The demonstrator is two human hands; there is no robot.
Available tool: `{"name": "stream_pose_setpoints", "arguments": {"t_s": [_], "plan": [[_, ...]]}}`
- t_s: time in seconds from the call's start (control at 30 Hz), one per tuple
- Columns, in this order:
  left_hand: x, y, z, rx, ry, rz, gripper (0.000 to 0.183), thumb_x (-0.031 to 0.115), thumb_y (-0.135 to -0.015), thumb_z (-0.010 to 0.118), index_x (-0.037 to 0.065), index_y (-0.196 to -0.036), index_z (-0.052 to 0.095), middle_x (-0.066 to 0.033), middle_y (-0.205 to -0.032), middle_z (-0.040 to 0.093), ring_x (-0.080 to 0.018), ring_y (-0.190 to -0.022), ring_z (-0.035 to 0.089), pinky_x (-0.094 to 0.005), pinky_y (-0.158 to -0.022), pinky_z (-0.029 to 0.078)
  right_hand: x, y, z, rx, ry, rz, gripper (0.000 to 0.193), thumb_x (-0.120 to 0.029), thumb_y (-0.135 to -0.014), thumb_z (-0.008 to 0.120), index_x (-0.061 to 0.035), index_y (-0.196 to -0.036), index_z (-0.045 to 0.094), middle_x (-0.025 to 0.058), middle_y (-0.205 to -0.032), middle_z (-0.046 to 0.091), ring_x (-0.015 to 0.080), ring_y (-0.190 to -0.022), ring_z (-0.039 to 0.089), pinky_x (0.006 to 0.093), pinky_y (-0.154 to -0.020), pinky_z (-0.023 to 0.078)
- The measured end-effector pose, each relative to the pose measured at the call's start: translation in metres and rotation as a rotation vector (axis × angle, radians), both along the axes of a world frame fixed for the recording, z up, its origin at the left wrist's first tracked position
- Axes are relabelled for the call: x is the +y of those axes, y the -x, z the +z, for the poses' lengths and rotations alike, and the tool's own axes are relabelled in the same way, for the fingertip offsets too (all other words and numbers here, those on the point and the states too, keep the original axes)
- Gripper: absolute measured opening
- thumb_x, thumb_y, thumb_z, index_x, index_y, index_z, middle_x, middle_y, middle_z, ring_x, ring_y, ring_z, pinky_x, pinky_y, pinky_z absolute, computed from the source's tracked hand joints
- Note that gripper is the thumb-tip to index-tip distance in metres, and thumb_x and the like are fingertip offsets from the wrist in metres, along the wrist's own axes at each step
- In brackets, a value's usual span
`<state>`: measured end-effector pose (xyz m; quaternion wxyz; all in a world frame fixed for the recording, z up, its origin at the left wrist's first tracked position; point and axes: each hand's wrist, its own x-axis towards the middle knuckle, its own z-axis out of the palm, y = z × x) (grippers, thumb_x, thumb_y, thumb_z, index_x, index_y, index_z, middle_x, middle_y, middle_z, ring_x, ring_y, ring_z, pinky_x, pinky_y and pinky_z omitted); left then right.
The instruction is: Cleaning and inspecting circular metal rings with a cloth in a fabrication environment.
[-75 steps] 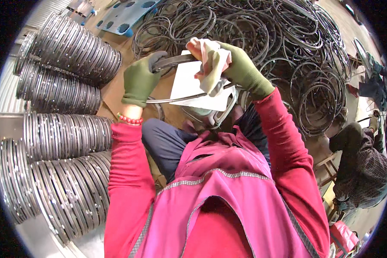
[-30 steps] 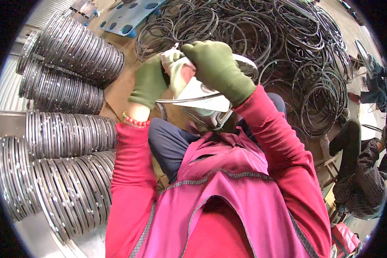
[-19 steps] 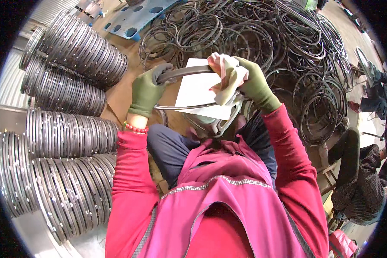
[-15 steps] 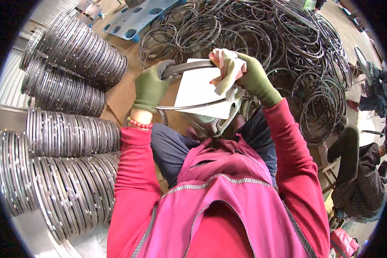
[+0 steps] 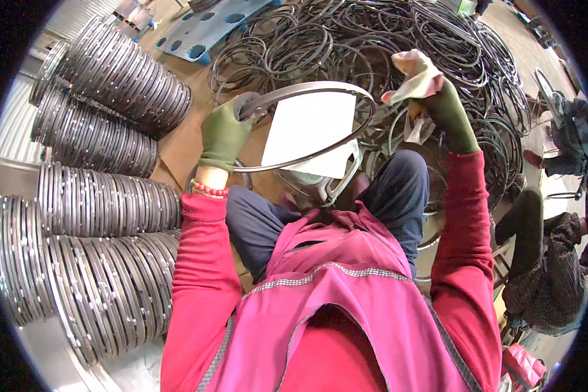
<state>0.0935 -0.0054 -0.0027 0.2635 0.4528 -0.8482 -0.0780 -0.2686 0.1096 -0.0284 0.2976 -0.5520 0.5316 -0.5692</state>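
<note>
A thin grey metal hoop (image 5: 320, 86), like a wheel rim, is held up in front of me by its left side. My left hand (image 5: 226, 133), in a green glove with grey fingers, is closed around it. Off to the hoop's right, apart from it, my right hand (image 5: 452, 119) grips a crumpled pale cloth (image 5: 414, 76) with pinkish patches. Its fingers are partly hidden behind the cloth. Below the hoop, a white sheet (image 5: 312, 124) lies over a pale stand or stool (image 5: 317, 188) between my knees.
Long stacks of hoops (image 5: 111, 199) lie on their sides at the left. A large tangled heap of loose hoops (image 5: 438, 39) spreads across the far side and right. A blue pallet (image 5: 212, 26) is at the far left. Another person's dark-clothed legs (image 5: 545, 274) are at the right.
My right hand has come off the hoop and swung to the right with the cloth. My left hand stays on the hoop, which now shows its full curve.
</note>
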Motion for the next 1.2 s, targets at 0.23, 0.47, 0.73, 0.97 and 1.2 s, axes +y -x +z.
{"name": "stream_pose_setpoints", "arguments": {"t_s": [0.23, 0.47, 0.73, 0.97, 1.2], "plan": [[0.014, 0.021, 0.004, -0.051, 0.016, -0.047, 0.025, 0.020, -0.072, 0.067, 0.017, -0.097, 0.064, -0.0093, -0.082, 0.065, -0.0274, -0.076, 0.063, -0.0352, -0.063, 0.049, -0.038, -0.055, 0.004, 0.859, -0.004, 0.027, 0.048, -0.012, -0.065, 0.064, -0.0070, -0.112, 0.054, 0.0145, -0.100, 0.062, 0.0329, -0.090, 0.060, 0.0382, -0.076, 0.049], [0.021, 0.034, 0.004, -0.087, 0.123, -0.076, 0.018, 0.021, -0.076, 0.061, 0.014, -0.091, 0.065, -0.0121, -0.079, 0.063, -0.0316, -0.074, 0.061, -0.0387, -0.061, 0.048, -0.026, -0.130, 0.039, 1.023, -0.067, -0.076, 0.037, -0.013, -0.069, 0.061, -0.0072, -0.105, 0.055, 0.0125, -0.098, 0.060, 0.0296, -0.091, 0.059, 0.0382, -0.076, 0.049], [0.015, 0.034, -0.006, 0.183, -0.003, -0.217, 0.024, 0.024, -0.071, 0.065, 0.009, -0.090, 0.063, -0.0108, -0.079, 0.065, -0.0263, -0.074, 0.064, -0.0326, -0.067, 0.049, -0.028, -0.173, 0.048, 1.139, 0.111, -0.029, 0.044, -0.024, -0.066, 0.066, -0.0079, -0.105, 0.052, 0.0105, -0.099, 0.057, 0.0267, -0.093, 0.058, 0.0361, -0.075, 0.047], [0.013, 0.027, 0.005, 0.001, 0.170, -0.194, 0.017, 0.022, -0.074, 0.061, 0.013, -0.089, 0.064, -0.0139, -0.079, 0.062, -0.0333, -0.074, 0.061, -0.0393, -0.060, 0.047, -0.035, -0.155, 0.044, 0.981, -0.016, 0.007, 0.057, -0.005, -0.054, 0.070, -0.0066, -0.109, 0.054, 0.0116, -0.097, 0.060, 0.0304, -0.092, 0.059, 0.0374, -0.077, 0.049], [-0.006, -0.013, -0.006, 0.022, -0.085, -0.047, 0.031, 0.011, -0.070, 0.066, 0.016, -0.100, 0.064, -0.0099, -0.085, 0.064, -0.0284, -0.078, 0.062, -0.0349, -0.064, 0.048, -0.031, -0.076, -0.049, 0.591, -0.148, -0.110, 0.054, -0.010, -0.066, 0.064, -0.0043, -0.119, 0.051, 0.0168, -0.106, 0.060, 0.0320, -0.098, 0.058, 0.0362, -0.083, 0.047]]}}
